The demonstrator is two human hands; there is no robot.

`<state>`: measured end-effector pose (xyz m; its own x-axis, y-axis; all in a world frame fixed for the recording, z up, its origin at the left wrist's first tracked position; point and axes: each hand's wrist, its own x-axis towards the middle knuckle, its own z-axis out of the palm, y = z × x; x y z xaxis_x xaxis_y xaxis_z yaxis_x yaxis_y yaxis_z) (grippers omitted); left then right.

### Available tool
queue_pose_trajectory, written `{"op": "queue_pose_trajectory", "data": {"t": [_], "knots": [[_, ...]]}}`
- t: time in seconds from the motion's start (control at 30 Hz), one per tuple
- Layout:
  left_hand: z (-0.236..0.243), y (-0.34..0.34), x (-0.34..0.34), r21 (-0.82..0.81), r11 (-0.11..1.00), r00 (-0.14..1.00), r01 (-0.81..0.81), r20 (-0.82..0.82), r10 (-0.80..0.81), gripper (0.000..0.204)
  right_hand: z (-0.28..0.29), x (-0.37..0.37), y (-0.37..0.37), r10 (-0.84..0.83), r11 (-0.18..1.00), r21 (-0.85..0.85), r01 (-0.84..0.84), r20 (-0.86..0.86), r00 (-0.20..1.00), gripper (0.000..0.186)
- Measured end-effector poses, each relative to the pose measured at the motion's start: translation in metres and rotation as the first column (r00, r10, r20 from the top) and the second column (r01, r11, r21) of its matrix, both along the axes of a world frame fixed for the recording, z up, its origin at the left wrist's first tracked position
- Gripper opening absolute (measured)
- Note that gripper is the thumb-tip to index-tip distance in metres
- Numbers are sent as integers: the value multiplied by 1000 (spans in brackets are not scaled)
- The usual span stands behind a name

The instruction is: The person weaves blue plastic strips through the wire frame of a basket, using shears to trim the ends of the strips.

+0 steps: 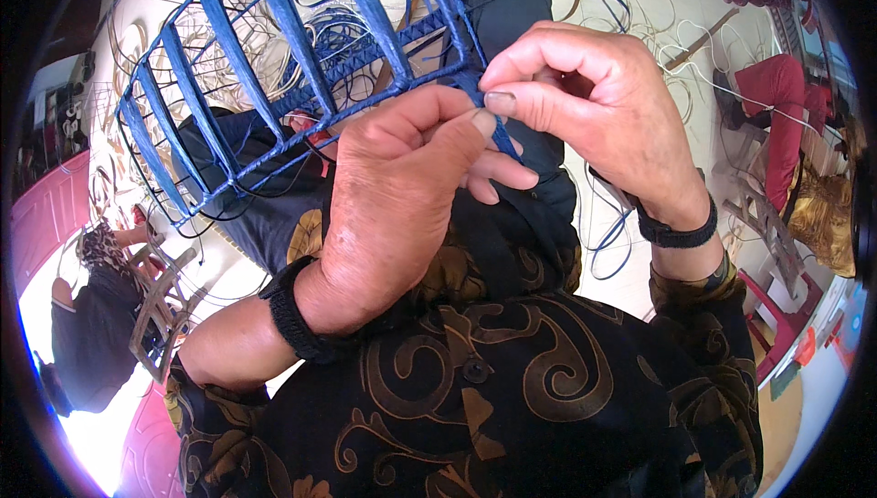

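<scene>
Left hand (402, 178) and right hand (585, 87) met over the lap, both pinched thumb-to-finger on a blue strand (501, 137) at the corner of the blue woven frame (274, 68). Frame rested tilted on the knees. Wrists bent inward, black wristbands (290, 315) on both.

Around you: a floor strewn with loose strands, and other people seated at the edges.

On your left a person in dark clothes (91, 324) sits beside a wooden chair frame (160, 301); on your right a person in red (786, 123) sits near another frame (763, 224). Pale and blue strands (621, 14) lie coiled across the light floor (676, 146).
</scene>
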<state>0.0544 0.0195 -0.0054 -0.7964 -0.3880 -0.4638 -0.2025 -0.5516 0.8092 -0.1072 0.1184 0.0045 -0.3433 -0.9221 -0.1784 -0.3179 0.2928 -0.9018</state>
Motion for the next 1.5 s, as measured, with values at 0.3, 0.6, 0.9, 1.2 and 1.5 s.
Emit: {"op": "queue_pose_trajectory", "data": {"t": [0.3,0.6,0.9,1.2,1.5], "knots": [[-1,-2,1,29,1000,1000,0,-14,0,14,-5,-3,-7,113,989,-79,-121,-93,989,10],[0,-6,1,142,990,1000,-9,-2,10,15,-28,8,6,59,947,-308,-95,-122,991,7],[2,-5,1,151,988,999,-6,50,-1,17,-17,-11,75,278,940,-210,-270,6,961,12],[2,-6,2,186,982,999,38,4,-40,16,-24,-20,149,291,915,373,-155,-342,893,8],[0,1,2,130,991,1000,-14,17,12,17,-25,28,26,-326,932,-155,327,35,945,13]]}}
